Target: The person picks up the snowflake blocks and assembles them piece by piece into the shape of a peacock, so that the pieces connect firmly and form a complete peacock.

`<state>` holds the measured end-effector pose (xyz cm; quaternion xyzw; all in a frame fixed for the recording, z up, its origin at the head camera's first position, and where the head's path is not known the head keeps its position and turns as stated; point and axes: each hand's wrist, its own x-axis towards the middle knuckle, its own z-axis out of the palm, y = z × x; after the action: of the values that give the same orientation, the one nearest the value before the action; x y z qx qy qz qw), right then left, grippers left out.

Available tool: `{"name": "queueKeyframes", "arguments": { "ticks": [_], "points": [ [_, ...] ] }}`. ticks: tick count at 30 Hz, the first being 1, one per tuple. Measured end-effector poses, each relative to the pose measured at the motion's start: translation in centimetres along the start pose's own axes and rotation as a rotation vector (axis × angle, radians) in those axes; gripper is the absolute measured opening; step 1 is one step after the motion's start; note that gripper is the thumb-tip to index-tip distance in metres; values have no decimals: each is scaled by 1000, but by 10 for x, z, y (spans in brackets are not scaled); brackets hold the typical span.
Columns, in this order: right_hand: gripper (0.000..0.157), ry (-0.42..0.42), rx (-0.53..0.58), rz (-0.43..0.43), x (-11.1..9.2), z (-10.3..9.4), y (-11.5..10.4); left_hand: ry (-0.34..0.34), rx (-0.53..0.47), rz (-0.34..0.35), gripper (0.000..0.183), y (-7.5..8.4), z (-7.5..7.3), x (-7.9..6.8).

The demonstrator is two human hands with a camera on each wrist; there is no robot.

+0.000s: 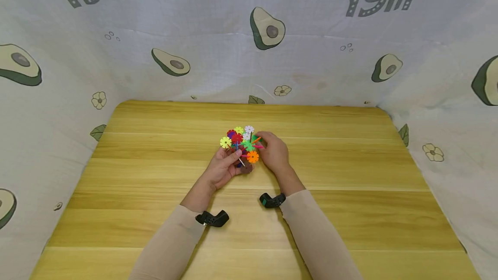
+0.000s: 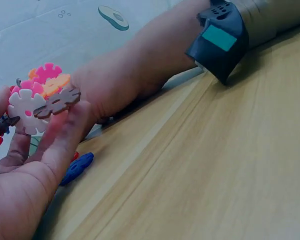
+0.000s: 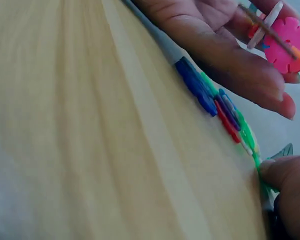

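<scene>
My left hand grips a cluster of interlocked flower-shaped plastic discs, its thumb on the near side. In the left wrist view a white disc, a brown disc and a pink disc stand among its fingers. My right hand is at the right side of the cluster, fingers curled, and pinches the edge of a green disc low by the tabletop. Its fingertips are partly hidden in the head view. An orange disc juts out between the hands.
More discs lie low on the wooden table behind the held cluster, among them a blue disc and a yellow disc. A pale avocado-print cloth hangs around the table's back and sides. Both wrists wear black camera bands.
</scene>
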<state>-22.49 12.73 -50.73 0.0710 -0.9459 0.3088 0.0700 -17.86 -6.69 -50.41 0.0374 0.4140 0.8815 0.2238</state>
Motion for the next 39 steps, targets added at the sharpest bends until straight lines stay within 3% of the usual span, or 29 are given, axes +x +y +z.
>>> {"name": "queueKeyframes", "arguments": {
  "ticks": [6,11,16,19,26,39],
  "points": [
    [23,111,219,27,-6,0,4,30,-12,36,40,0,0,1],
    [22,177,501,73,-11,-3,5,92,-28,54,43,0,1,1],
    [23,144,838,63,-14,-5,4,141,-43,72,43,1,1,2],
    [23,97,954,18,-15,-5,4,162,-51,79,43,1,1,3],
    [24,-36,1035,-52,-19,-5,1,158,-79,82,42,1,-1,4],
    [21,-55,1046,-43,-19,-3,-5,151,-84,91,39,1,-2,3]
  ]
}}
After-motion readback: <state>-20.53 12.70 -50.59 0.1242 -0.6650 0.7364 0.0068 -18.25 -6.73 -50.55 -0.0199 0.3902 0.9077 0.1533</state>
